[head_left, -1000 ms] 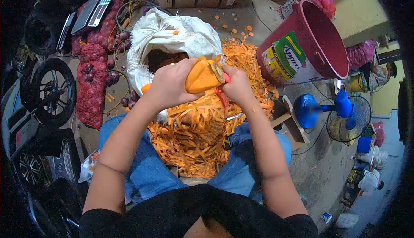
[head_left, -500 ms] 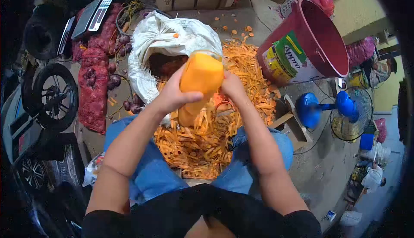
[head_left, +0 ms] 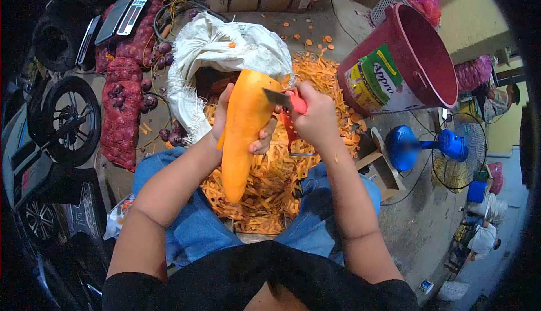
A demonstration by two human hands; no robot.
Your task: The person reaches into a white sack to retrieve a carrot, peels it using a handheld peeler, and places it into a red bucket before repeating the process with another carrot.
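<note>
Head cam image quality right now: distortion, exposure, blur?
Head view: strong fisheye, black corners, far person shown sideways at right; head view: lower left underexposed, detail lost around the spoked wheel; head view: smudged patch on the blue fan base, while carrot and knife look fairly crisp.

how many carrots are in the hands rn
1: the large carrot, in the left hand. The right hand holds a knife at its upper part. A smaller piece could be hidden behind it.
</note>
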